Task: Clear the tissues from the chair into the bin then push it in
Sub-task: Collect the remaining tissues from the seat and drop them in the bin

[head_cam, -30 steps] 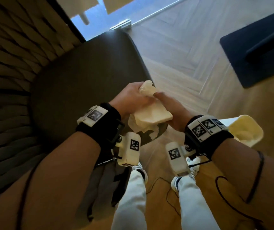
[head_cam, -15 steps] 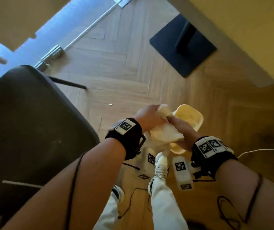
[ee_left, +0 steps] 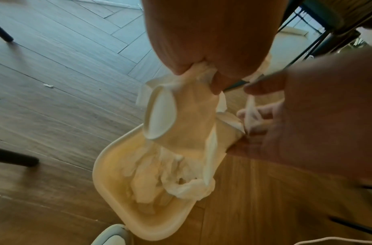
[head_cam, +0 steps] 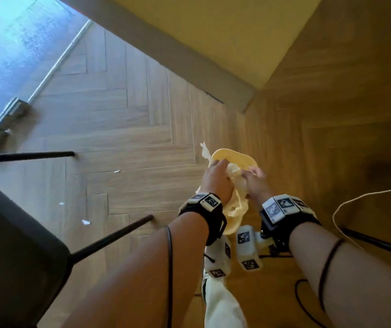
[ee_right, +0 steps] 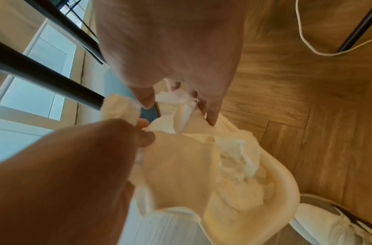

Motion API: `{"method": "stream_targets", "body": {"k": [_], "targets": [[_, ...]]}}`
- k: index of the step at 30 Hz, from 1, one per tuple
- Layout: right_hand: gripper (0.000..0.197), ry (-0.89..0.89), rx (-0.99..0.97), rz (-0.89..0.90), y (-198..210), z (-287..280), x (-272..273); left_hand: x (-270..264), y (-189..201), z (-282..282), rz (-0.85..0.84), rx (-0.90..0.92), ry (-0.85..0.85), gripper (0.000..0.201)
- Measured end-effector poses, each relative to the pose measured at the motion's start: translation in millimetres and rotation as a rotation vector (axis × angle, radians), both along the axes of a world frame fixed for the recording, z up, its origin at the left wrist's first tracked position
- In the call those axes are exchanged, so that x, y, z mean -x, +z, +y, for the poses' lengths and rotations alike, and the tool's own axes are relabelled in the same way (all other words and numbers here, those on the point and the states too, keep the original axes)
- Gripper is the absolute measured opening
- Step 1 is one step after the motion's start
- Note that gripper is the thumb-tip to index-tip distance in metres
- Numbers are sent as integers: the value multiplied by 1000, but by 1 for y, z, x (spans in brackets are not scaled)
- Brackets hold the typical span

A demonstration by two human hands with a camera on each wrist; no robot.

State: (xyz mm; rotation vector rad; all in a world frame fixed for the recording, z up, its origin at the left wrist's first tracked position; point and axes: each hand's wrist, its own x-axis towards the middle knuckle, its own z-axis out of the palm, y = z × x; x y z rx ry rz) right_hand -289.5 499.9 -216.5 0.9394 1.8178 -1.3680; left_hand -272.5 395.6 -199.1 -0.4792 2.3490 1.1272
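Note:
A cream bin (head_cam: pixel 244 156) stands on the wood floor and holds crumpled tissues (ee_left: pixel 160 179). Both hands hover just above its mouth with a bundle of white tissues (head_cam: pixel 234 172) between them. My left hand (head_cam: pixel 223 166) pinches the top of the bundle (ee_left: pixel 191 116), which hangs down into the bin. My right hand (head_cam: pixel 249 172) grips the other side, with a tissue strand (ee_left: pixel 249 106) between thumb and fingers. The dark chair (head_cam: pixel 12 233) is at the lower left, its seat mostly out of frame.
Black chair legs (head_cam: pixel 111 237) reach across the floor left of the bin. Small tissue scraps (head_cam: pixel 85 222) lie on the floor. A white cable (head_cam: pixel 355 202) and a black leg (head_cam: pixel 379 240) are at the right. A wall skirting (head_cam: pixel 189 60) runs behind. My shoe (ee_right: pixel 327 223) is beside the bin.
Both hands have carried the tissue bundle from over the chair seat to the right and down to the bin's mouth. The view has swung from the chair to the floor.

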Motion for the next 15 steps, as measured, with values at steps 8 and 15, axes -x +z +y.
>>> {"method": "stream_targets", "body": {"k": [8,15], "targets": [[48,137,-54,-98,-19,-2,-17,-15,-38,13,-414,-121,-330,60],[36,303,-121,-48,-18,0,-33,-33,-63,-10,-532,5,-332,72]]}}
